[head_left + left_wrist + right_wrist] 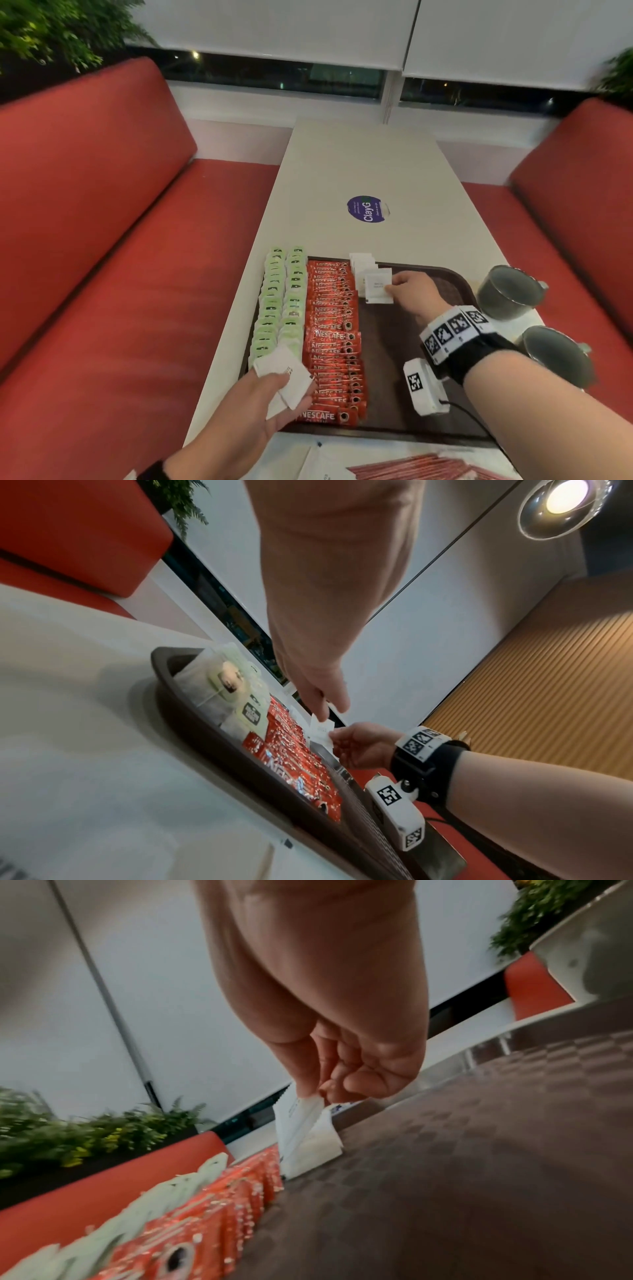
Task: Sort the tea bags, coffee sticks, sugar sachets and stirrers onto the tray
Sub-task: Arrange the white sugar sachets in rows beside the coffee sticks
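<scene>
Fingers (394,286) of the right hand (416,296) are pinching the right edge of one white sugar sachet (377,287) in the head view, lowering it onto the near end of a short row of sugar sachets (363,265) that is forming at the far side of the brown tray (394,377). To the left of that row, red coffee sticks (334,339) are lying in a long overlapped column, and two columns of green tea bags (281,301) are filling the tray's left edge. The left hand (260,407) is hovering over the tray's near left corner, its fingers curled round a small stack of spare sachets (289,378). Two dark cups (507,291) are standing on the bench (359,164) just right of the tray, and red stirrers (421,467) are waiting in a packet at the near edge, not yet on the tray.

From the left wrist, the left hand's fingers (329,696) are seen closing on the white stack, with the right hand beyond it over the coffee sticks; the tray rim is running diagonally below.

From the right wrist, thumb and forefinger are gripping the top corner of the sachet, which is hanging tilted, its lower edge touching or nearly touching the sachets already laid on the checkered tray floor.

The sugar step seems to be under way and early. Next, I judge, the sachet needs releasing flat and overlapped like its neighbours, then another needs taking from the left hand's stack, keeping the column straight beside the coffee.
</scene>
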Demonstrator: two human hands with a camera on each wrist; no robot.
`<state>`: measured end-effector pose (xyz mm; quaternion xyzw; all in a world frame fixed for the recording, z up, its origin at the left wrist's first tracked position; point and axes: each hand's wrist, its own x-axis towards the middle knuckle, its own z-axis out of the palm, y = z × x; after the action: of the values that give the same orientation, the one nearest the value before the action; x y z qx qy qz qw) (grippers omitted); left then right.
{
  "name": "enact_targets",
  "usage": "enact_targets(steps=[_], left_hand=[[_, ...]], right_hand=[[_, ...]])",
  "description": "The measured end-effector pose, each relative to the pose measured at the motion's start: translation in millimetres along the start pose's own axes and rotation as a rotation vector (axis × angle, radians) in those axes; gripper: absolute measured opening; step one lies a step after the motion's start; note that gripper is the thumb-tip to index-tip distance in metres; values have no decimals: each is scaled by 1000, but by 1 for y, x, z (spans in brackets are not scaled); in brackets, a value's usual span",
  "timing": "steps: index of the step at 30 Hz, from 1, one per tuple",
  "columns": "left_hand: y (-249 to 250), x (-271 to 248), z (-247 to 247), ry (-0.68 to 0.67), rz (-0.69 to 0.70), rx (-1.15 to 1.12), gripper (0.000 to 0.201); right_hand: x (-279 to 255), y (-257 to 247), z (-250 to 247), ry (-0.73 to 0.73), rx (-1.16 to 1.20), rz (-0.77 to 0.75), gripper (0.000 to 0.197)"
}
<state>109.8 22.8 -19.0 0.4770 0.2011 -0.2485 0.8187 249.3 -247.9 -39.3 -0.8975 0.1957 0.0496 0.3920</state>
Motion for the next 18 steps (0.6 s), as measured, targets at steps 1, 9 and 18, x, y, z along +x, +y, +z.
enact_targets(steps=[1, 9, 18], left_hand=[[0, 0, -1, 1, -2, 20, 26], [3, 1, -6, 22, -2, 65, 23], [-1, 4, -1, 31, -20, 68, 25]], right_hand=[[9, 1, 2, -5, -56, 9, 10], [40, 8, 21, -41, -63, 89, 14], [32, 9, 22, 66, 36, 76, 9]])
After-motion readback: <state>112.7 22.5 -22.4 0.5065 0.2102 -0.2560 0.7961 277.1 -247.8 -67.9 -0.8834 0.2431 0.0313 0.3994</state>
